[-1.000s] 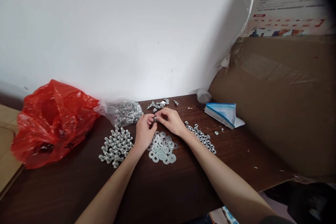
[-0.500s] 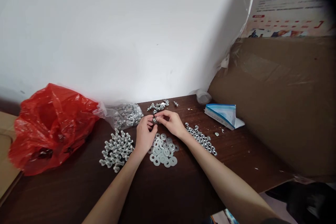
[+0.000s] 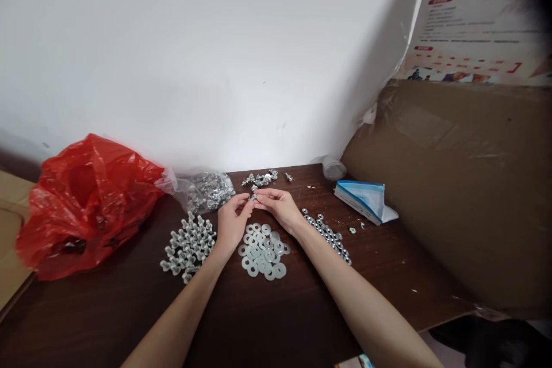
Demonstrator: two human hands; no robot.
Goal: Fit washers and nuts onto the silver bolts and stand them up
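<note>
My left hand (image 3: pixel 232 222) and my right hand (image 3: pixel 277 206) meet over the dark wooden table (image 3: pixel 267 316), fingertips pinched together on a small metal bolt (image 3: pixel 253 197). Just below the hands lies a pile of flat washers (image 3: pixel 263 250). A group of bolts (image 3: pixel 187 244) sits to the left of my left hand. A row of nuts (image 3: pixel 328 232) runs along the right of my right wrist. Beyond the hands, near the wall, lies a small heap of assembled fasteners (image 3: pixel 260 178).
A red plastic bag (image 3: pixel 81 201) bulges at the left, beside a clear bag of hardware (image 3: pixel 207 190). A blue-and-white packet (image 3: pixel 364 198) and a clear lid (image 3: pixel 334 169) sit at the right, against a large cardboard sheet (image 3: pixel 466 184). White wall behind.
Both hands stay together on the small bolt, with the fingers shifting slightly. The camera has tilted a little, so everything sits slightly lower and to the left.
</note>
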